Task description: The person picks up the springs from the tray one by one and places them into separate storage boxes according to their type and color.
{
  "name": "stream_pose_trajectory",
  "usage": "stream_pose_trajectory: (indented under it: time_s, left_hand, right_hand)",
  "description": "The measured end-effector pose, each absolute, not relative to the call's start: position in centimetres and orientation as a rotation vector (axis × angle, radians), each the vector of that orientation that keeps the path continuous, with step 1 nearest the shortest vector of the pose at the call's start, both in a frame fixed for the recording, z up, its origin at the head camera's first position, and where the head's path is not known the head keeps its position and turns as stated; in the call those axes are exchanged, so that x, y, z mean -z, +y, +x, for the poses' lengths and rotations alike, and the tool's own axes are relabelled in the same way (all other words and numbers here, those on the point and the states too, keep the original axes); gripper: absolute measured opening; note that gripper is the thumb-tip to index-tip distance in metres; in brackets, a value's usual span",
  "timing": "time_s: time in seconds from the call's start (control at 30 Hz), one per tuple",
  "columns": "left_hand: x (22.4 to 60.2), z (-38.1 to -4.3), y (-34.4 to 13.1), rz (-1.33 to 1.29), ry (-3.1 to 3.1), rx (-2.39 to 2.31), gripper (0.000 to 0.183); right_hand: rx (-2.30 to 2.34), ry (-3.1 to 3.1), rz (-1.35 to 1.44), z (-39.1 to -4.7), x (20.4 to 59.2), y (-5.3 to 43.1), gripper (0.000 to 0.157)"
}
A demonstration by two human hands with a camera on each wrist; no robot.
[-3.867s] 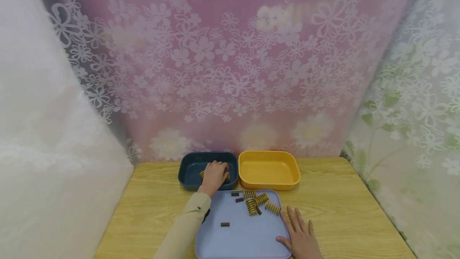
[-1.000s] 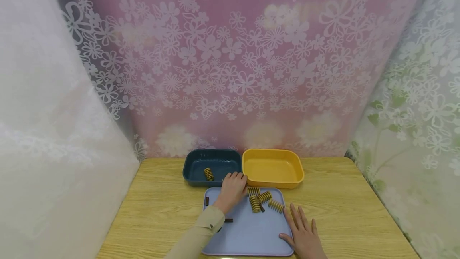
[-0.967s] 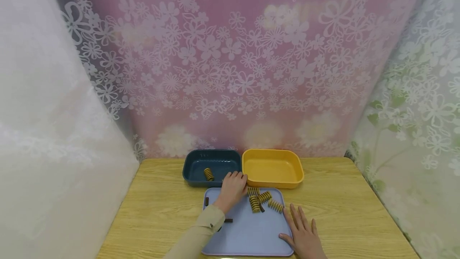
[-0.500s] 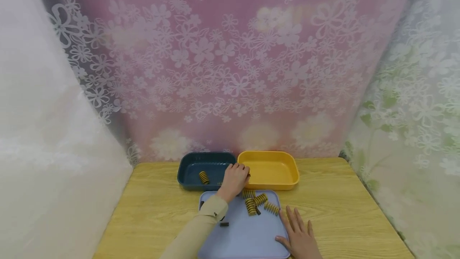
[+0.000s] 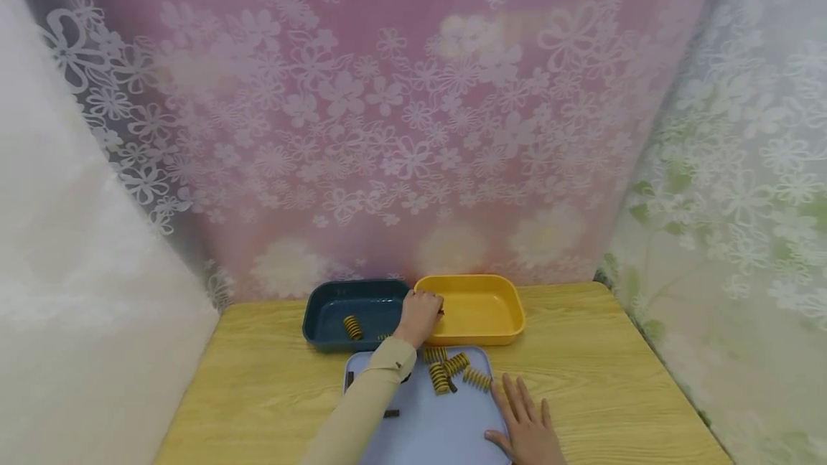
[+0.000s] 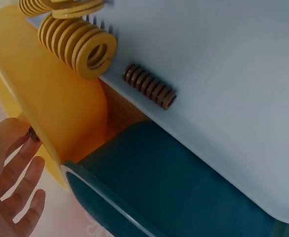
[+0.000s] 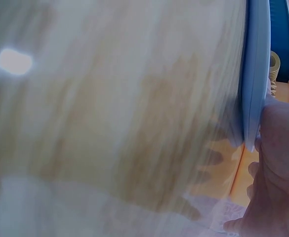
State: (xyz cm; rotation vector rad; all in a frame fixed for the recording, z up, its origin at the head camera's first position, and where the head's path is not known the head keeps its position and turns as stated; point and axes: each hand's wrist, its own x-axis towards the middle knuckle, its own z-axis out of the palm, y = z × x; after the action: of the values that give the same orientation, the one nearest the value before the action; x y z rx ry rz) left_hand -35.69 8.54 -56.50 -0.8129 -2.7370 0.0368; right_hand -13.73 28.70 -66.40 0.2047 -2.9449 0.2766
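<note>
I see a dark teal rectangular plastic bin [image 5: 336, 303] at ten o'clock on the pale wooden counter [image 5: 258, 379], with one yellow coiled metal spring [image 5: 352, 326] lying on its floor. At its five o'clock sits a flat light-blue plastic tray [image 5: 426, 429]; a small dark brown spring [image 5: 349, 379] lies near the tray's nine o'clock edge and another [image 5: 390, 413] further in.

My left hand [image 5: 420, 314], in a beige sleeve [image 5: 362, 415], hangs over the seam where the teal bin meets the yellow rectangular plastic bin [image 5: 478, 307] at its three o'clock. In the left wrist view its fingers [image 6: 20, 165] pinch a small dark brown spring [image 6: 33, 134] against the thumb, right at the yellow bin's rim, while the other fingers spread loosely.

A cluster of yellow springs [image 5: 449, 368] lies at the tray's twelve o'clock edge, one dark brown spring among them, just below the yellow bin.

My right hand [image 5: 526, 429] rests flat at the tray's three o'clock edge, fingers straight and slightly apart, thumb touching the tray's rim; it holds nothing.
</note>
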Motion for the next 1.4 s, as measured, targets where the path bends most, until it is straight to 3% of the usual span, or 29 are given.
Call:
stream_pose_trajectory:
  time_s: [0.87, 1.2, 1.4]
  left_hand:
    - [58.3, -36.3, 9.6, -0.806, -2.889, -0.247, 0.012]
    - [57.6, -36.4, 10.3, -0.883, -2.743, -0.063, 0.014]
    - [56.7, -34.7, 9.8, -0.887, -2.530, 0.060, 0.013]
  right_hand:
    - [-0.255, -2.869, 0.197, -13.4, 67.3, 28.2, 0.084]
    - [-0.240, -2.819, 0.194, -13.7, 67.2, 28.8, 0.084]
    - [-0.202, -2.785, 0.222, -13.7, 67.4, 28.8, 0.086]
